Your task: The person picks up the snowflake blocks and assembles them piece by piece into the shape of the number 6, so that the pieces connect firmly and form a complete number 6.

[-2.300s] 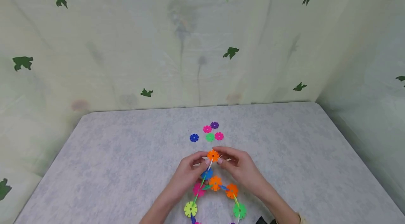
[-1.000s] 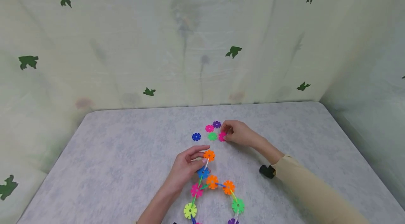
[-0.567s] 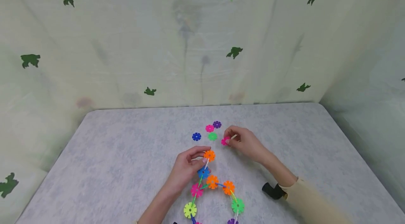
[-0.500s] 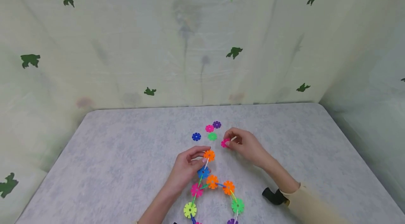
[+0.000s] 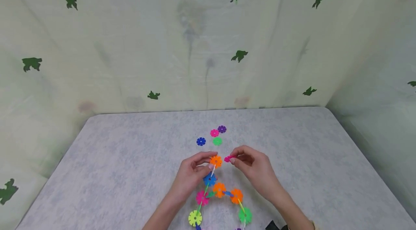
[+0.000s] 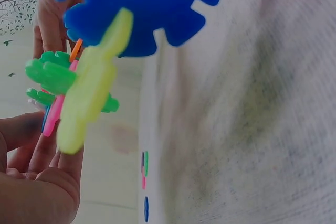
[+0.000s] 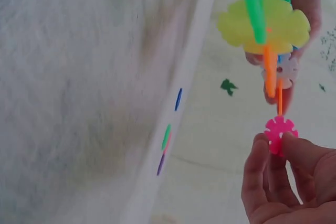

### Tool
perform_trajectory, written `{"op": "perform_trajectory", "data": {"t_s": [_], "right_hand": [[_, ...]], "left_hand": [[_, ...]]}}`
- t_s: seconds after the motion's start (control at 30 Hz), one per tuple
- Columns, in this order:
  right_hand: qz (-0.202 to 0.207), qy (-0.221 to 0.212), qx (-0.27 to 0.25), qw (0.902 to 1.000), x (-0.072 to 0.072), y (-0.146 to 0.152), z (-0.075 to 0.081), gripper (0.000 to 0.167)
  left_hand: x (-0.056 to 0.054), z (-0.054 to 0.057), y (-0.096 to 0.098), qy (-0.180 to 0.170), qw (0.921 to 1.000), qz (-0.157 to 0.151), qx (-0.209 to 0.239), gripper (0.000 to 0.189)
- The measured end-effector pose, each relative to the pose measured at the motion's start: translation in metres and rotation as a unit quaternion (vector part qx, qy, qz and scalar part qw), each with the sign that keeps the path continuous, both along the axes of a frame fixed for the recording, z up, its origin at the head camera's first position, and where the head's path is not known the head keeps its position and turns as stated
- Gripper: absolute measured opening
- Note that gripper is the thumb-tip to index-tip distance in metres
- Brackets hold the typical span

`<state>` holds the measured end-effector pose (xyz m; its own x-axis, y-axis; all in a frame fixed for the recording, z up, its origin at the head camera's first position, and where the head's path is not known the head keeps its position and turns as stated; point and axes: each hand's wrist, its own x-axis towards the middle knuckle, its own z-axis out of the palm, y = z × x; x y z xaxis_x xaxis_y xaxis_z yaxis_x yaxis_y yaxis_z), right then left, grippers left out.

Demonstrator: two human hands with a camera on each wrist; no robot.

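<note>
My left hand (image 5: 191,174) holds the top of a chain of notched plastic interlocking discs, thumb and fingers at a white disc (image 7: 287,69) just below the orange disc (image 5: 216,161). Under it the chain runs through a blue disc (image 5: 209,179) and a pink disc (image 5: 202,198) into a ring of discs that leaves the bottom of the head view. My right hand (image 5: 256,168) pinches a separate pink disc (image 7: 275,129) between thumb and fingers. In the right wrist view that disc is right at the edge of the orange one, the two turned crosswise.
Beyond the hands, loose blue (image 5: 201,141), green (image 5: 217,141), pink (image 5: 214,133) and purple (image 5: 222,129) discs lie on the grey table (image 5: 130,172). A leaf-patterned curtain (image 5: 162,42) hangs behind the table and along its sides.
My right hand reached to the loose discs, picked up a pink one and brought it back beside the orange disc. My left hand has kept its hold on the chain almost in place.
</note>
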<state>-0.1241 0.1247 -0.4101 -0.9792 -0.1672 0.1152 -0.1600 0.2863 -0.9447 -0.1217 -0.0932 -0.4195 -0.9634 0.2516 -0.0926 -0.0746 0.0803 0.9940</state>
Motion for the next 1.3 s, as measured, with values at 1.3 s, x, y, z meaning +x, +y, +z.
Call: {"op": "perform_trajectory", "data": {"t_s": [1.3], "right_hand": [[-0.007,-0.003,0.054,0.9985,-0.017,0.001,-0.004,0.02]], "left_hand": [[0.001,0.002,-0.008,0.018,0.9991,-0.005,-0.039,0.039]]}}
